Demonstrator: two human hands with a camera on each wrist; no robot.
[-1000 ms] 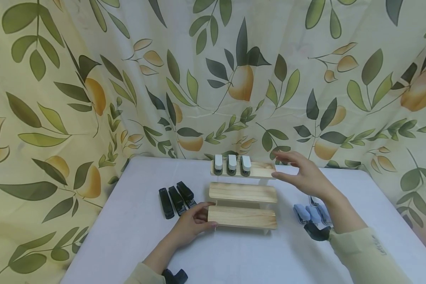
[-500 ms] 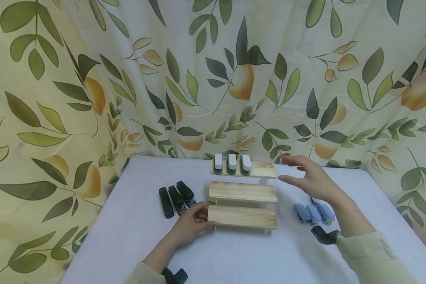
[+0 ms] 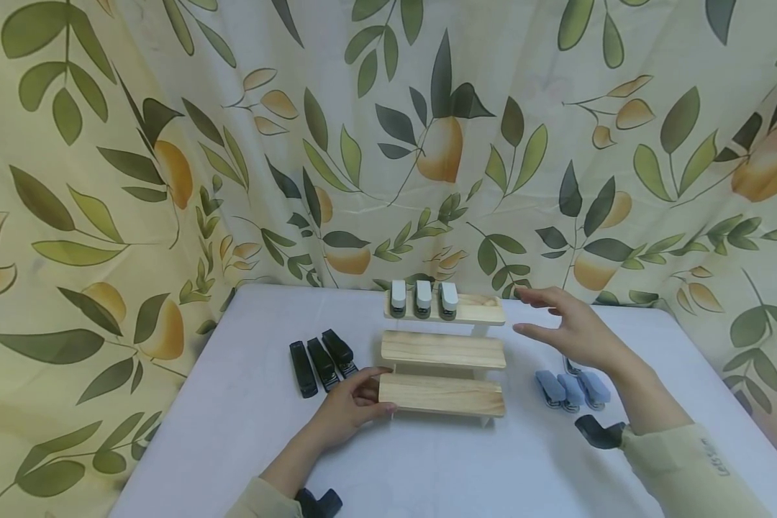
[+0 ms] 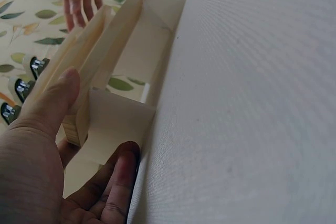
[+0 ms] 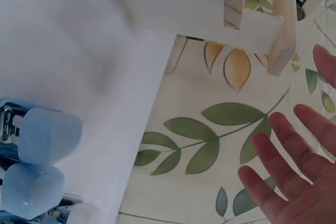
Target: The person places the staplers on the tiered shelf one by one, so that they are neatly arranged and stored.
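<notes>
A three-tier wooden display stand (image 3: 443, 350) with white side supports stands mid-table. My left hand (image 3: 352, 406) grips the left end of its lowest board; in the left wrist view the thumb (image 4: 65, 85) lies along the wood and the other fingers bend below, beside the white support (image 4: 118, 121). On the top board, toward its left, three white mini staplers (image 3: 423, 301) stand in a row. My right hand (image 3: 573, 327) hovers just right of the top board, holding nothing; its fingers (image 5: 289, 156) are spread and relaxed in the right wrist view.
Three black staplers (image 3: 324, 363) lie left of the stand, close to the left hand. Several small light-blue staplers (image 3: 573, 391) sit at the right, below the right forearm. A leaf-and-fruit patterned curtain (image 3: 388, 144) hangs behind the white-covered table (image 3: 440, 475).
My right hand has come away from the right end of the top board and drifted slightly right. The left hand keeps its place on the stand, and the staplers have not moved.
</notes>
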